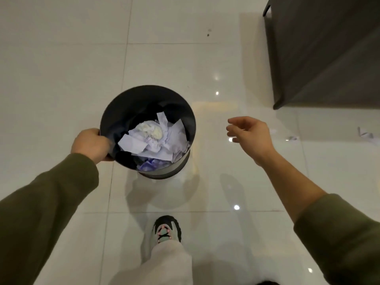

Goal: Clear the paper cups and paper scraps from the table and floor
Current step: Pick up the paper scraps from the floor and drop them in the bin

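Black bin (186, 122) rim gripped by L hand (90, 145); R hand (249, 136) fingers open, empty; scraps (365, 135) nr cabinet (329, 52).

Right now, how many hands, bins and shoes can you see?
Hands: 2, the left hand gripping the bin rim and the right hand open
Bins: 1, the bin
Shoes: 1, the shoe
Total: 4

No legible text, labels, brands, numbers or signs anywhere in view. Paper scraps (156, 138) in bin (115, 112): no print readable. Shoe (167, 229): no brand mark discernible. Scraps on floor (366, 135) at right: blurred, nothing readable.
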A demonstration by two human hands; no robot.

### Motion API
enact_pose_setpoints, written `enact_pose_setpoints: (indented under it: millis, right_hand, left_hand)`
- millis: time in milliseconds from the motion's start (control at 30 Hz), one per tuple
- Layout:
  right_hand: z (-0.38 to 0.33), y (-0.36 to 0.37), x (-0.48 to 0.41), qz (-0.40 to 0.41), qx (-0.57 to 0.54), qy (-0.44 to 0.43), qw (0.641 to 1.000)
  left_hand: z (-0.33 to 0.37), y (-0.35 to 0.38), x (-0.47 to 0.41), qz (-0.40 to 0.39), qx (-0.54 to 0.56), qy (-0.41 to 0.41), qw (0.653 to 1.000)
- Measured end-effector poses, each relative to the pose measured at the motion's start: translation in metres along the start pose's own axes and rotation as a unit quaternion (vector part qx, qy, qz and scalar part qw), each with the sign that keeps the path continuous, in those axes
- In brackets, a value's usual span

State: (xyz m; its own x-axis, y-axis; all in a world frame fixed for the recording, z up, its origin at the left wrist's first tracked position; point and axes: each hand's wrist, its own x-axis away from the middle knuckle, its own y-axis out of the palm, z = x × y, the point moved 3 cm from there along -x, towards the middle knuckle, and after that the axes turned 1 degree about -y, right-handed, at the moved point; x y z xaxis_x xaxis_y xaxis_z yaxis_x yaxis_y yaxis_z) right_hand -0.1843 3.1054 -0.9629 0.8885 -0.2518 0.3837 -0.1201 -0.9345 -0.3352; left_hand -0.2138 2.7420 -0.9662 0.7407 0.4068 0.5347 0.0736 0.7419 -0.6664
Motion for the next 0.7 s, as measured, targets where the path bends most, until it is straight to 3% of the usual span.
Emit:
enact_pose_setpoints:
  millis: [200, 333, 433, 500, 567, 633, 700]
  right_hand:
    - [0.032, 0.024, -0.042, 0.001, -0.014, -0.059, 0.998]
    - [0.044, 0.009, -0.066, 0.013, -0.021, -0.095, 0.995]
    - [0.051, -0.014, -0.077, 0.025, -0.004, -0.119, 0.993]
    - [0.049, -0.031, -0.079, 0.036, -0.003, -0.145, 0.989]
    - [0.048, -0.048, -0.075, 0.048, -0.011, -0.163, 0.985]
    - [0.048, -0.065, -0.067, 0.051, -0.011, -0.170, 0.984]
    - [0.048, -0.084, -0.057, 0.046, -0.009, -0.170, 0.984]
  left_hand:
    - [-0.019, 0.022, -0.024, -0.001, -0.051, 0.045, 0.998]
    - [-0.040, 0.029, -0.031, 0.045, -0.082, 0.072, 0.993]
    - [-0.046, 0.034, -0.034, 0.032, -0.087, 0.033, 0.995]
    - [-0.030, 0.030, -0.030, 0.055, -0.165, 0.041, 0.984]
    - [0.009, 0.024, -0.011, 0.152, -0.270, 0.122, 0.943]
    - [0.061, 0.035, 0.025, 0.202, -0.241, 0.246, 0.917]
    - [0.113, 0.061, 0.064, 0.195, -0.200, 0.353, 0.893]
